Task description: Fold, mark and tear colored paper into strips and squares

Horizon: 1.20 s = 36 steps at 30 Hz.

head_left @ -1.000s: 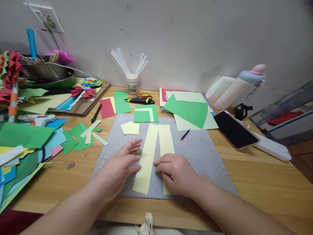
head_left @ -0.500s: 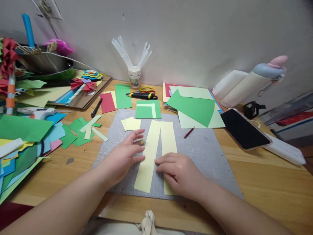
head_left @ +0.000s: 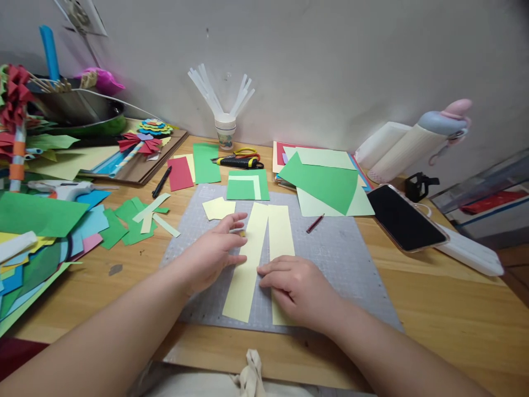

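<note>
Two long pale yellow paper strips lie side by side on a grey cutting mat (head_left: 343, 259). My left hand (head_left: 210, 253) rests flat with fingers stretched out, its fingertips on the left strip (head_left: 248, 259). My right hand (head_left: 300, 289) lies palm down with fingers bent, pressing on the lower part of the right strip (head_left: 281, 234). A small yellow square (head_left: 218, 208) sits on the mat beyond my left hand. Something small and yellowish shows under my left fingertips; I cannot make it out.
A green and pale folded piece (head_left: 247, 186), a cup of white sticks (head_left: 226, 132), a utility knife (head_left: 239, 162), scissors, a black marker (head_left: 162, 182), a red pencil (head_left: 314, 223), a phone (head_left: 405, 218), stacked coloured sheets (head_left: 326, 182), paper scraps and a glue gun (head_left: 61, 190) surround the mat.
My left hand has slid a little forward along the left strip. The view has shifted slightly; my right hand has stayed on the right strip.
</note>
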Each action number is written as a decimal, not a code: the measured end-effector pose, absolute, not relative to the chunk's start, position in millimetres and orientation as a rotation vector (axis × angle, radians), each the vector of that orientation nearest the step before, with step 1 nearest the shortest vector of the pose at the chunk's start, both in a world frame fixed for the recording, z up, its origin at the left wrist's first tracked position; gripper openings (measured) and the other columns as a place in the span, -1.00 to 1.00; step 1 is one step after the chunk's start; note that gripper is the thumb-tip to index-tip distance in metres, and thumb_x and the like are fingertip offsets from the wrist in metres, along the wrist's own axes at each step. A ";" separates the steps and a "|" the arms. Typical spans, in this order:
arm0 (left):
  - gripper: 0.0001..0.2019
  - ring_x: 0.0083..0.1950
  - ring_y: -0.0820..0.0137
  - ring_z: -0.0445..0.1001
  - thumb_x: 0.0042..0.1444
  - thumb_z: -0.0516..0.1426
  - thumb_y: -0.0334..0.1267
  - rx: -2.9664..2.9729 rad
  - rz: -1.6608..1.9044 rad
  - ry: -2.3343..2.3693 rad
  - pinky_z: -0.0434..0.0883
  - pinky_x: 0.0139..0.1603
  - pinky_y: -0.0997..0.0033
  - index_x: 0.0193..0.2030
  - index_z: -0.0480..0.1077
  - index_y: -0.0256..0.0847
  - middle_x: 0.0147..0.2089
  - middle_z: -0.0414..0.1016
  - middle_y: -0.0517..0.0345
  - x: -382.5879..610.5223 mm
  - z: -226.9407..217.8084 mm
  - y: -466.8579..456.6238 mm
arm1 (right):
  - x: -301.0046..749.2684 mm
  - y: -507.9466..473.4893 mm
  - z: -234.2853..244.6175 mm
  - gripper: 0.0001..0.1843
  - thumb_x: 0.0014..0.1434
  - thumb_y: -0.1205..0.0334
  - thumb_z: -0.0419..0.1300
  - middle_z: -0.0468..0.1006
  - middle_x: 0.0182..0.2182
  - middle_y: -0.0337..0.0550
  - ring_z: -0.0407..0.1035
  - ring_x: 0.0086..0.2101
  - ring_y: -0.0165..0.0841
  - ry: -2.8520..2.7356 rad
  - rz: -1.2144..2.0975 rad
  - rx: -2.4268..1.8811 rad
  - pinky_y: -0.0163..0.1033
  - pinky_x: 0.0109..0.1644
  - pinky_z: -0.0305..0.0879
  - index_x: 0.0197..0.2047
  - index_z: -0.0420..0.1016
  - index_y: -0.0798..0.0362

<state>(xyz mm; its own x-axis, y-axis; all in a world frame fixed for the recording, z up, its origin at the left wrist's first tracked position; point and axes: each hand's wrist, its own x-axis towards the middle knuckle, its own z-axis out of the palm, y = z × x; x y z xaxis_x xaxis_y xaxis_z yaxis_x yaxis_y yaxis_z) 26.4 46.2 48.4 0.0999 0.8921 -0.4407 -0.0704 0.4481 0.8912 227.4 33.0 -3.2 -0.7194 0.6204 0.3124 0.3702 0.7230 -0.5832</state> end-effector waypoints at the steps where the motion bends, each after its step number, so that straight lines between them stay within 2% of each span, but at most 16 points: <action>1: -0.50 0.36 0.14 0.06 0.04 0.11 -0.30 0.845 0.874 1.275 0.28 0.19 -0.07 0.17 0.25 -0.01 0.31 0.10 -0.07 25.8 48.3 47.9 | 226.6 32.4 -3.3 -0.66 0.06 0.51 0.05 0.67 -0.20 -0.10 0.53 -0.17 -0.21 -2.379 0.762 -0.794 -0.03 -0.06 0.43 -0.25 0.60 0.02; 3: -0.51 0.37 0.18 0.05 0.05 0.12 -0.30 0.849 0.924 1.285 0.23 0.24 -0.04 0.16 0.25 0.00 0.31 0.09 -0.04 23.5 48.8 51.6 | 224.3 31.6 -1.8 -0.62 0.06 0.48 0.06 0.63 -0.10 -0.09 0.50 -0.09 -0.22 -2.107 1.078 -0.912 0.02 0.03 0.40 -0.13 0.55 -0.02; 5: -0.52 0.39 0.18 0.04 0.05 0.14 -0.28 0.839 0.952 1.271 0.24 0.24 -0.03 0.16 0.26 0.01 0.31 0.09 -0.04 21.0 49.7 54.7 | 222.5 32.5 1.9 -0.62 0.07 0.41 0.09 0.54 0.03 -0.10 0.44 0.02 -0.21 -1.610 1.488 -0.964 0.06 0.08 0.38 -0.06 0.46 -0.07; 7: -0.53 0.40 0.15 0.03 0.04 0.16 -0.26 0.819 0.952 1.242 0.29 0.20 -0.03 0.14 0.29 -0.01 0.30 0.12 -0.07 19.2 50.0 56.1 | 222.4 35.9 6.3 -0.65 0.04 0.35 0.12 0.46 0.10 -0.10 0.36 0.11 -0.17 -1.097 1.790 -0.899 0.12 0.09 0.37 -0.07 0.37 -0.09; 9: -0.53 0.40 0.13 0.03 0.04 0.17 -0.25 0.798 0.948 1.224 0.32 0.18 -0.02 0.14 0.30 -0.04 0.28 0.15 -0.10 18.2 49.3 56.0 | 224.0 41.0 9.5 -0.64 -0.03 0.34 0.12 0.44 0.09 -0.09 0.31 0.13 -0.12 -0.759 1.935 -0.838 0.21 0.08 0.35 -0.11 0.32 -0.09; 12: -0.54 0.39 0.14 0.06 0.04 0.16 -0.26 0.779 0.947 1.217 0.31 0.19 -0.01 0.13 0.30 -0.07 0.27 0.16 -0.11 17.0 46.9 54.1 | 226.5 48.2 10.9 -0.59 -0.13 0.37 0.09 0.47 0.02 -0.08 0.30 0.13 -0.09 -0.518 2.007 -0.817 0.30 0.08 0.30 -0.14 0.30 -0.08; 17: -0.53 0.39 0.16 0.07 0.05 0.16 -0.26 0.789 0.941 1.200 0.32 0.20 0.00 0.14 0.29 -0.07 0.27 0.17 -0.09 15.4 41.7 51.9 | 223.3 52.2 9.0 -0.57 -0.16 0.38 0.10 0.50 -0.05 -0.07 0.30 0.11 -0.07 -0.399 2.026 -0.751 0.35 0.09 0.26 -0.15 0.31 -0.07; 22: -0.52 0.39 0.14 0.08 0.07 0.13 -0.24 0.889 0.895 1.201 0.38 0.14 0.04 0.17 0.26 -0.14 0.24 0.21 -0.16 18.4 34.8 50.7 | 214.1 54.1 3.8 -0.60 -0.13 0.35 0.07 0.52 -0.08 -0.12 0.33 0.09 -0.13 -0.481 2.026 -0.726 0.31 0.11 0.26 -0.15 0.30 -0.09; 25: -0.44 0.38 0.13 0.09 0.00 0.20 -0.27 1.038 0.883 1.242 0.32 0.20 0.07 0.18 0.25 -0.10 0.27 0.21 -0.10 22.5 26.7 46.2 | 208.7 55.0 0.4 -0.60 -0.12 0.34 0.05 0.50 -0.04 -0.13 0.32 0.10 -0.14 -0.578 1.998 -0.740 0.26 0.10 0.31 -0.14 0.30 -0.10; 28: -0.35 0.31 0.09 0.18 -0.09 0.25 -0.33 1.243 0.888 1.301 0.32 0.17 0.09 0.20 0.26 -0.05 0.30 0.17 -0.04 28.2 14.5 38.0 | 206.2 55.1 -1.2 -0.62 -0.10 0.34 0.05 0.49 -0.04 -0.13 0.33 0.08 -0.15 -0.608 2.001 -0.693 0.24 0.10 0.32 -0.14 0.30 -0.10; 30: -0.37 0.22 0.10 0.28 -0.07 0.21 -0.37 1.388 0.880 1.345 0.30 0.17 0.06 0.21 0.29 -0.03 0.22 0.25 -0.01 32.4 6.3 33.2 | 207.2 54.7 -0.8 -0.64 -0.09 0.34 0.06 0.49 -0.07 -0.14 0.34 0.06 -0.16 -0.617 2.016 -0.652 0.24 0.13 0.29 -0.15 0.31 -0.10; 33: -0.43 0.07 0.16 0.37 -0.01 0.13 -0.42 1.534 0.866 1.408 0.25 0.20 0.06 0.20 0.34 -0.04 -0.02 0.43 0.05 36.5 1.8 30.5 | 213.4 53.7 1.8 -0.65 -0.06 0.31 0.07 0.50 -0.08 -0.13 0.35 0.05 -0.16 -0.681 2.043 -0.627 0.26 0.16 0.24 -0.14 0.35 -0.10; 36: -0.53 -0.08 0.21 0.41 0.06 0.11 -0.36 1.563 0.870 1.479 0.30 0.10 0.11 0.16 0.37 -0.07 -0.18 0.47 0.10 28.6 13.7 29.8 | 223.5 53.6 4.9 -0.68 0.00 0.27 0.09 0.51 -0.09 -0.11 0.38 0.01 -0.15 -0.773 2.043 -0.613 0.26 0.16 0.24 -0.13 0.41 -0.08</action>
<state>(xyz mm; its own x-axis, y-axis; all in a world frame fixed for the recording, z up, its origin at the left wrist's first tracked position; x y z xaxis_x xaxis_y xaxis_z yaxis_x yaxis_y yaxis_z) 28.6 29.8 13.7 0.0805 0.9959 -0.0416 0.4476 0.0012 0.8942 223.5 53.6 4.9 -0.5230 0.8410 -0.1389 -0.5387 -0.4524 -0.7108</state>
